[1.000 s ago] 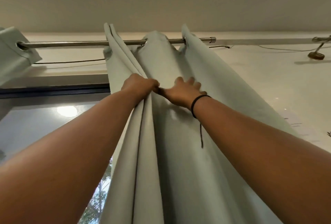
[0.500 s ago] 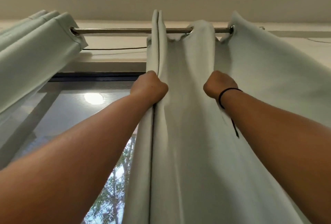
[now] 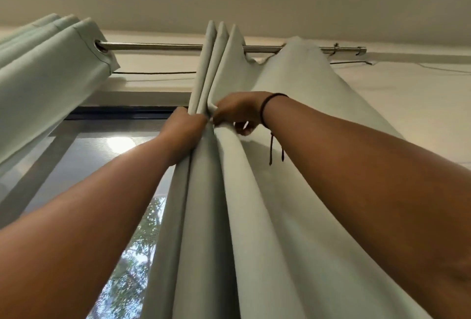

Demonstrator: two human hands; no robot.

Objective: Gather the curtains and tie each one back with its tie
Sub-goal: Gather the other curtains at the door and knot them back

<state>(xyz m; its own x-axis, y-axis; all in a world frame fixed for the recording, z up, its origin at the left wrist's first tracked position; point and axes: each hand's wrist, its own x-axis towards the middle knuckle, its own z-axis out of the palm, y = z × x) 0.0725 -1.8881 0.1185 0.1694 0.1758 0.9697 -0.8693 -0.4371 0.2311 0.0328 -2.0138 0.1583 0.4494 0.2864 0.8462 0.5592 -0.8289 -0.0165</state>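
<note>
A pale green curtain [image 3: 254, 204] hangs by eyelets from a metal rod [image 3: 158, 46] in the middle and right of the head view. My left hand [image 3: 184, 127] grips its gathered left pleats high up. My right hand [image 3: 237, 111], with a black cord on the wrist, pinches the neighbouring fold and holds it against the bundle beside my left hand. A second pale green curtain [image 3: 48, 76] hangs bunched at the left end of the rod. No tie is in view.
Behind the curtains is a window [image 3: 107, 165] with a dark frame, a lamp's reflection and trees outside. A thin wire [image 3: 153, 73] runs along the wall under the rod. The ceiling is close above.
My right hand has drawn a fold leftward from apart to right beside my left hand, so the pleats now stand closer together. The view has shifted a little.
</note>
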